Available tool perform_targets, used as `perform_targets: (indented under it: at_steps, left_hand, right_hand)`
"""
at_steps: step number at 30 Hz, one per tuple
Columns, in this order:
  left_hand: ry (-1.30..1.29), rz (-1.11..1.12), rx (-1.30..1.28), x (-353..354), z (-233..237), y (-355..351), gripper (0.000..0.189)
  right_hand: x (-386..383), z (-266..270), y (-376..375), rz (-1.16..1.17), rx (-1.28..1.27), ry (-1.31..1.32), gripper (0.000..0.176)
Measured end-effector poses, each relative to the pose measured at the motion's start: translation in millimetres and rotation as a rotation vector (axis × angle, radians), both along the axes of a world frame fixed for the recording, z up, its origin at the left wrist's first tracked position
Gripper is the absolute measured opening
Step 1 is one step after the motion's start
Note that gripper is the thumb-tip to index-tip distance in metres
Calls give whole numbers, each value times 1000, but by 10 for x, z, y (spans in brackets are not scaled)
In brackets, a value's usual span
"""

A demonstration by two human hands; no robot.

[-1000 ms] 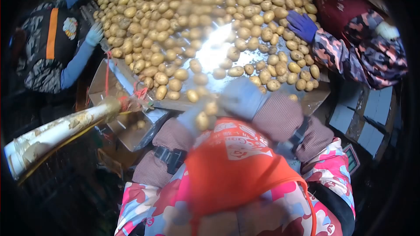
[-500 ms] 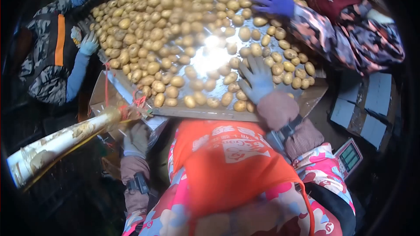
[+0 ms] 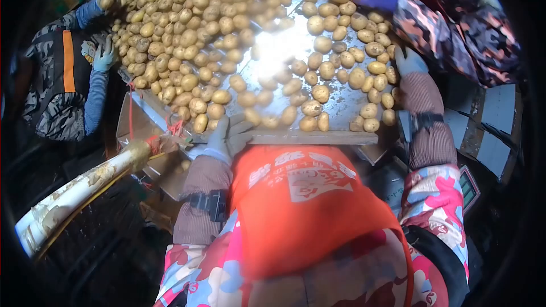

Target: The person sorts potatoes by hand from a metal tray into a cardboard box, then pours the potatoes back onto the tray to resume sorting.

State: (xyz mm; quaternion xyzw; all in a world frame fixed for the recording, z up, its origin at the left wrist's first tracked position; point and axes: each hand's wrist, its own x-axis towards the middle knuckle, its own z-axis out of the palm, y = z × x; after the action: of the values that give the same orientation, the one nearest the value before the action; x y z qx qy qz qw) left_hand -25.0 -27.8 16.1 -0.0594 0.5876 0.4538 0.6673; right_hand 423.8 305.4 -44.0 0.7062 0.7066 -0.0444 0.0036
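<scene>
Shiny metal table [image 3: 318, 137] bears rounded potatoes [image 3: 200, 105] near knit-gloved left hand [image 3: 223, 136].

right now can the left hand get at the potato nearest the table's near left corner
Probably yes: the left hand sits open at the near edge of the sorting table, right beside that potato, with nothing between them.

The left hand [image 3: 223, 136] lies low, fingers [image 3: 225, 124] spread; the right hand [image 3: 410, 61] reaches forward.
</scene>
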Motion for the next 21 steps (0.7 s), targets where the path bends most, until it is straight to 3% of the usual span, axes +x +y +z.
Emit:
perform_targets:
  at_steps: [1,3,5,7,9,14,17,19,21]
  left_hand:
    - [10,-27,-18,-51,-29,18,59]
    - [16,-81,-57,-97,-60,14,59]
    - [52,-46,-99,-107,-113,-4,61]
    - [39,44,-118,-59,-163,61,63]
    - [31,83,-126,-58,-216,83,65]
    - [80,42,-106,-21,-154,94,66]
    - [73,77,-190,2,-107,170,67]
    - [112,18,-188,7,-27,188,67]
    - [139,-1,-191,33,3,192,67]
  right_hand:
    - [-151,-221,130,-67,9,-77,58]
    - [-628,119,-111,-126,-198,140,60]
    - [-671,-100,-372,197,96,-95,54]
    - [-297,-424,-666,472,338,114,49]
    - [-20,-260,-1009,574,285,106,47]
    - [363,423,-1192,72,-378,140,44]
    - [145,171,-742,394,219,405,45]
    - [-179,-253,-276,275,240,214,50]
    - [-1069,203,-95,37,16,210,56]
